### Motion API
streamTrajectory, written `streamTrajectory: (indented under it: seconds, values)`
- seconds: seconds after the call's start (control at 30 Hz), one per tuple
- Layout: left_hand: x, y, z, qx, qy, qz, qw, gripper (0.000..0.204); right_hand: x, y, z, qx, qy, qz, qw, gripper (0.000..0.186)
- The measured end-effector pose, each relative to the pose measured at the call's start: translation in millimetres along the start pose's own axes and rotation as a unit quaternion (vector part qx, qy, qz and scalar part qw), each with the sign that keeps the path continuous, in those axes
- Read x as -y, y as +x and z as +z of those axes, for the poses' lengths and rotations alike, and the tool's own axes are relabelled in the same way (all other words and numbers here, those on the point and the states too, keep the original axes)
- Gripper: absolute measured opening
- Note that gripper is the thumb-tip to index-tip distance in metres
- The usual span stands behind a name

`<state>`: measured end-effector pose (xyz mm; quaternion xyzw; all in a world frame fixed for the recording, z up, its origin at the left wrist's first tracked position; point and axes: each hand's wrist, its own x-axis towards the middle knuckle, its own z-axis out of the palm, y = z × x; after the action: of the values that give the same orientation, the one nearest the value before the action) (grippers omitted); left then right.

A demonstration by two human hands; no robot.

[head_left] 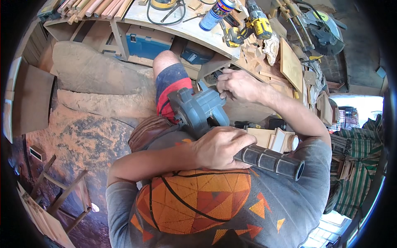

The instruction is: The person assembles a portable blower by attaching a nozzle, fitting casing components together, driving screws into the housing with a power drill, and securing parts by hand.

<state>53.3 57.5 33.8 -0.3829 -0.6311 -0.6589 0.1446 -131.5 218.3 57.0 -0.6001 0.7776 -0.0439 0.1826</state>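
Note:
In front of my body is a grey-blue handheld blower (200,108) with a black ribbed nozzle tube (271,161) pointing to the lower right. My left hand (219,146) is closed around the tube where it meets the blower's body. At the far right side of that body is my right hand (240,86), its fingers curled and touching the housing. What lies under those fingertips is partly hidden. The blower's motor end rests close to my leg, above the red and navy shorts (173,84).
Ahead runs a workbench (136,13) with a blue spray can (216,15), a yellow-black cordless drill (257,24), wood offcuts and dowels (93,7). A circular saw (324,31) stands at far right. Blue tool cases (147,43) sit underneath. Sawdust covers the floor; a wooden stool frame (62,194) stands left.

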Motion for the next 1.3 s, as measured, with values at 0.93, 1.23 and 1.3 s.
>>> streamTrajectory:
  seconds: [0.93,1.23,1.3]
  values:
    - [3.6,0.5,8.5,-0.024,-0.013,0.013,1.000,0.062,1.2,12.3,-13.2,0.096,-0.093,-0.098,0.986,0.016]
    - [7.2,12.7,7.6,-0.054,-0.038,0.011,0.998,0.056,33.1,-9.0,39.0,-0.077,0.157,0.454,0.874,0.021]
    - [10.3,13.6,8.4,-0.082,-0.025,0.013,0.996,0.057,41.3,-2.7,41.8,-0.102,0.273,0.526,0.799,0.024]
